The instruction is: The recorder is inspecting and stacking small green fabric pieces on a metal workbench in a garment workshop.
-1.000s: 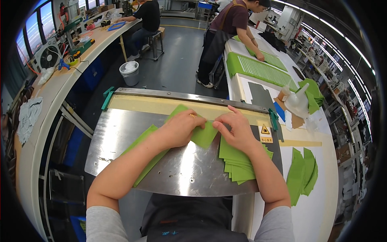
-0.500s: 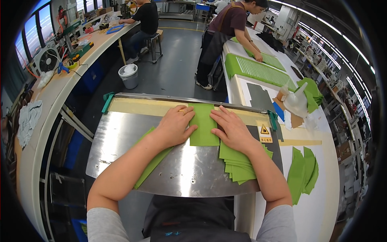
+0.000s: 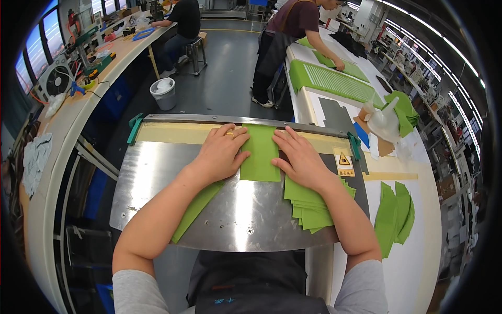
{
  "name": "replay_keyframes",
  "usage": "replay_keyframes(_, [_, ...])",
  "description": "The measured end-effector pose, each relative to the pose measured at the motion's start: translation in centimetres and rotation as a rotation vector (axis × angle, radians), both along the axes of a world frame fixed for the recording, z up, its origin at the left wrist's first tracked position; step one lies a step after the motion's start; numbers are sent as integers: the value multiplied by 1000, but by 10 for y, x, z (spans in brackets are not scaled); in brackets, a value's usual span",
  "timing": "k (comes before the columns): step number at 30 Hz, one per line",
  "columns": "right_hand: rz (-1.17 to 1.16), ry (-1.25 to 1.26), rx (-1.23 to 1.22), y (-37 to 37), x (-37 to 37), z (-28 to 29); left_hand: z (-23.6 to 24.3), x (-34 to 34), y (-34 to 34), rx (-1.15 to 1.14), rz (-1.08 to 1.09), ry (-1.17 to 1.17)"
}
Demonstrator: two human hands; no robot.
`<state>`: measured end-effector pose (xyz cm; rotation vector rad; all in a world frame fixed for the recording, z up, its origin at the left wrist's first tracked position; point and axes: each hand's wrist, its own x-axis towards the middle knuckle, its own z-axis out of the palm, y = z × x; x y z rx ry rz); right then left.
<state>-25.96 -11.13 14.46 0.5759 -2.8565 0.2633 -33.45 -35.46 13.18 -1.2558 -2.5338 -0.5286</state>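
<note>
A green rectangular piece of sheet material (image 3: 260,156) lies flat on the metal plate of a bench machine (image 3: 230,220), its far edge at the long metal bar (image 3: 209,120). My left hand (image 3: 222,152) rests palm down along its left side, fingers stretched toward the bar and thumb on its edge. On the opposite side my right hand (image 3: 300,156) lies flat, fingertips and thumb at the right edge. Beneath my right wrist sits a fanned stack of green pieces (image 3: 309,206). Another green piece (image 3: 194,213) is partly covered by my left forearm.
Green clamps (image 3: 135,130) (image 3: 354,145) stand at both bar ends, with a yellow warning label (image 3: 344,161) at right. Curved green pieces (image 3: 387,220) lie on the white table. A worker (image 3: 287,42) leans over green sheets ahead; another (image 3: 183,31) sits at the left bench (image 3: 68,141).
The view has tilted up slightly. Both hands and the green piece between them have shifted a little toward the bar. The hands keep their flat position at its sides.
</note>
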Motion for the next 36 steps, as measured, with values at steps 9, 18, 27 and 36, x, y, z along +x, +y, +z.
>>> replay_keyframes(9, [-16,92,7,0,2,-3,11,4,2,0,-13,-63])
replay_keyframes(18, [-6,95,-61,-8,4,2,9,-2,-7,24,-83,31])
replay_keyframes(27, [86,65,-147,-8,14,26,20,8,5,-74,76,-30])
replay_keyframes(36, [5,48,-132,6,2,10,-1,-4,-3,-39,10,2])
